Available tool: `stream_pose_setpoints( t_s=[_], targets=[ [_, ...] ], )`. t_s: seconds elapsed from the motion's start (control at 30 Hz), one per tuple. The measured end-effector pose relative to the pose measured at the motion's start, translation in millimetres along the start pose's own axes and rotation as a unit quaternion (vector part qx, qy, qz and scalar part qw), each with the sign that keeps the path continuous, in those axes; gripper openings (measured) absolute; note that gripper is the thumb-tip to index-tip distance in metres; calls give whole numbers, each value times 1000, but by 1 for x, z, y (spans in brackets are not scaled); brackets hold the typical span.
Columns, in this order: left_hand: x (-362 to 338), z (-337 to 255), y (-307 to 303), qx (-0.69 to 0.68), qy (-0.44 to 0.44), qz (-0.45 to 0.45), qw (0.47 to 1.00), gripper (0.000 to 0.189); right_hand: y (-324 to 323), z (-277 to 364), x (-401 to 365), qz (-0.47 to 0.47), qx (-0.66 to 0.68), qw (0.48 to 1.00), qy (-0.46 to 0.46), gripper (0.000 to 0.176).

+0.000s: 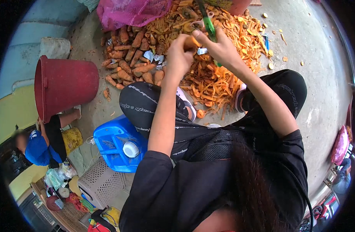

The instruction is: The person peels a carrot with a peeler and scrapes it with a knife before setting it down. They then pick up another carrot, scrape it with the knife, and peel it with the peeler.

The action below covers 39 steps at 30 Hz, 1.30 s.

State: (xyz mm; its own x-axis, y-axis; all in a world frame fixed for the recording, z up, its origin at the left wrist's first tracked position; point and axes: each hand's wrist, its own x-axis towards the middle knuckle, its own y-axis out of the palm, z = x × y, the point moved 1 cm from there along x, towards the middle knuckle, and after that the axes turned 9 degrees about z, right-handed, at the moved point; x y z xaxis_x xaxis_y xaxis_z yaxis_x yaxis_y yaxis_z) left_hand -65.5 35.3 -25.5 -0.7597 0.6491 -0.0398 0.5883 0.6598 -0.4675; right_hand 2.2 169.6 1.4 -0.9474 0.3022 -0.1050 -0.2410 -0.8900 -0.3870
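My left hand point(179, 58) is closed around a peeled orange carrot point(191, 42), with much of it hidden by the fingers. Close beside it, my right hand point(222, 49) grips a green-handled knife point(209, 29); its dark blade points away from me toward the top edge. Both hands are above a heap of orange peelings point(212, 87) that spreads between my feet and beyond. Left of the heap lies a pile of unpeeled carrots point(125, 66), with bits of white paper among them.
A maroon tub point(69, 85) lies at the left. A blue jerrycan point(117, 145) stands against my knee, with a grey basket point(100, 179) behind it. A pink mesh sack point(133, 11) is at the top. Another person in a blue cap point(37, 149) sits at far left.
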Motion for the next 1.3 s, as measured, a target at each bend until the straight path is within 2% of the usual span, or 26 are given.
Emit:
stream_pose_setpoints(
  t_s=[0.03,0.1,0.17,0.27,0.4,0.43,0.47,0.53,0.57,0.6,0.63,0.67,0.7,0.73,0.8,0.83,0.9,0.97,1.13,1.3],
  targets=[
    [-2,-2,3,16,21,8,1000,25,0,-1,2,13,-28,999,-31,65],
    [-5,-7,9,38,45,1,998,28,1,-5,5,60,13,998,-17,60],
    [-6,-4,7,55,-7,27,998,32,5,-21,13,79,40,996,-18,52],
    [-8,6,-2,105,-97,46,989,36,1,-16,17,124,68,988,69,49],
    [-18,1,-32,199,-208,29,957,47,-5,-45,41,120,-149,980,63,43],
    [-18,-4,-45,237,-169,15,957,50,-10,-35,45,135,-206,962,118,41],
    [-21,-11,-58,158,-204,42,965,43,-11,-51,52,137,-132,973,129,41],
    [-29,-31,-85,14,-235,57,970,42,-22,-15,45,80,-88,985,127,45],
    [-35,-22,-97,30,-202,19,979,42,-21,-45,62,55,-62,986,146,51],
    [-42,-13,-109,46,-170,-18,984,43,-21,-12,52,-23,-19,997,73,57],
    [-48,-26,-124,84,-203,-33,975,41,-24,-17,56,-79,-45,996,22,56],
    [-52,-30,-137,44,-211,-33,976,40,-31,-24,63,-136,-71,988,-33,55],
    [-53,-14,-154,35,-250,-26,967,39,-36,-32,73,-166,-114,969,-143,54],
    [-58,7,-171,26,-291,-17,956,39,-36,-32,75,-159,-98,972,-144,56],
    [-53,53,-196,-17,-269,-20,963,35,-30,-18,68,-100,-32,994,-22,51],
    [-46,78,-202,-37,-259,-22,965,33,-27,-18,67,-83,2,996,-10,49],
    [-21,139,-206,-74,-281,-132,948,24,-18,-19,67,-48,71,996,19,45],
    [3,216,-216,-35,-387,-115,914,23,-12,-14,67,-27,49,998,29,42],
    [30,354,-204,234,-441,-3,866,42,-11,-25,81,9,66,994,87,36],
    [53,389,-172,426,-332,58,839,44,-2,-24,93,2,56,986,154,39]
  ],
)
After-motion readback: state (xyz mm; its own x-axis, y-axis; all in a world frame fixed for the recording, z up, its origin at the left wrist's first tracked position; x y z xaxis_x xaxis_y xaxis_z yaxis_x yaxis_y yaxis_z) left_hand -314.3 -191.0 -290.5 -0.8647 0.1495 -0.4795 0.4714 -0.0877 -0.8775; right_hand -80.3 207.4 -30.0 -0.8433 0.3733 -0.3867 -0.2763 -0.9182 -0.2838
